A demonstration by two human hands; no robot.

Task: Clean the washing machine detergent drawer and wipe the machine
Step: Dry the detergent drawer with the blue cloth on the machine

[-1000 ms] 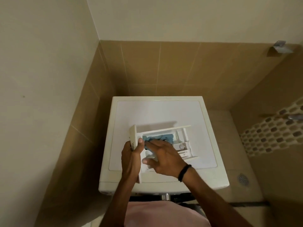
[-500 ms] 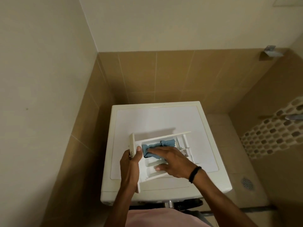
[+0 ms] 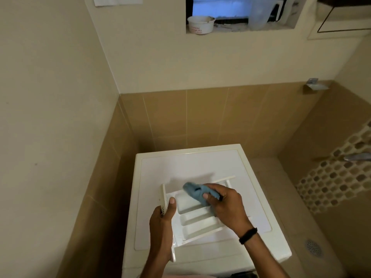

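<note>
Detergent drawer [image 3: 197, 219] is out of its slot and lies flat on the lid of the washing machine [image 3: 190, 163], compartments facing up, likely so the cloth can reach every pocket from above. Its front panel [image 3: 163, 197] stands upright at the person's left. Left hand [image 3: 161, 223] grips that panel, thumb [image 3: 172, 201] on the inner face and the other fingers wrapped behind it out of sight; judged purpose is bracing, so the light plastic tray does not slide on the smooth lid while being rubbed. Right hand [image 3: 226, 205] has fingers curled round a bunched blue cloth [image 3: 195, 190], thumb pinching it from the near side, over the far, larger compartment. Cannot tell if the cloth touches the plastic or hangs just above it; that area is blurred. Bunching the cloth makes sense: a wad fits into narrow pockets better than a flat sheet. The two near compartments are uncovered and look white; residue cannot be judged at this resolution. Black wristband [image 3: 248, 235] on the right wrist. The machine sits in a tiled corner, a floor drain [image 3: 313, 247] to its right, a white tub [image 3: 200, 24] in the wall niche above. Step judged: wiping drawer compartments; the machine body wipe seems not yet done. Risk: the drawer overhangs the front edge and could tip if released.
</note>
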